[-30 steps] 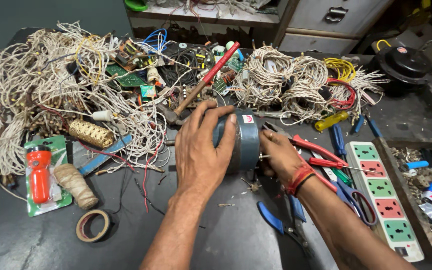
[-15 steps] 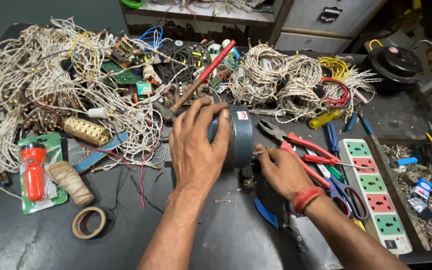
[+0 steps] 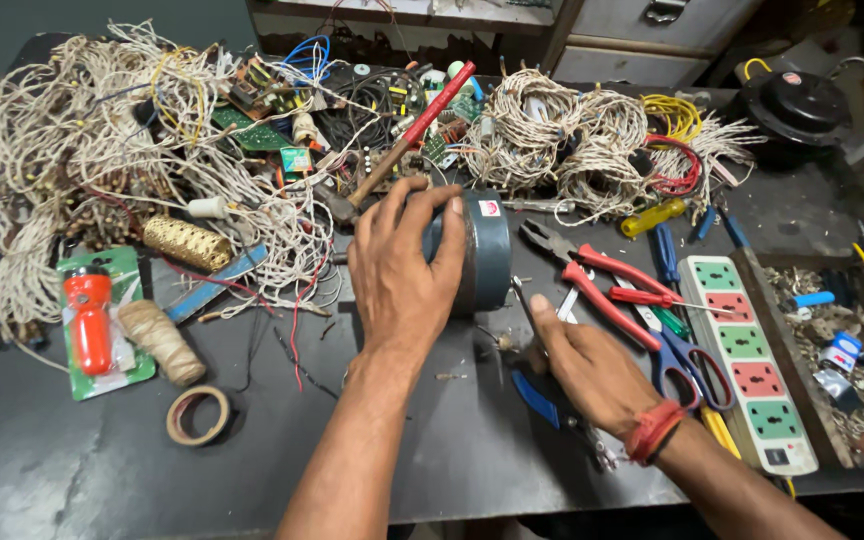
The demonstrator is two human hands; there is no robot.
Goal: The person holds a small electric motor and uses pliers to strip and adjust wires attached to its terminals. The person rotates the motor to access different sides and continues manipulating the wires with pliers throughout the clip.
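A round blue-grey motor housing (image 3: 480,255) stands on its edge in the middle of the dark workbench (image 3: 102,470). My left hand (image 3: 402,270) is clamped over its left face and top, holding it upright. My right hand (image 3: 577,355) rests on the bench just right of the motor, fingers curled around something small and metallic at the motor's base; what it pinches is too small to make out. A red thread band circles my right wrist. Red-handled pliers (image 3: 602,280) lie right beside that hand.
Tangled white wire (image 3: 82,150) covers the left and back. A hammer (image 3: 407,135), circuit boards, a red torch in its green pack (image 3: 92,320), a twine spool (image 3: 160,340), a tape roll (image 3: 198,415), scissors (image 3: 687,360), blue pliers (image 3: 542,400), a power strip (image 3: 747,360) and a parts tray (image 3: 842,350) surround it.
My right hand has slid down off the motor's right side to the bench at its base. My left hand keeps its hold on the motor.
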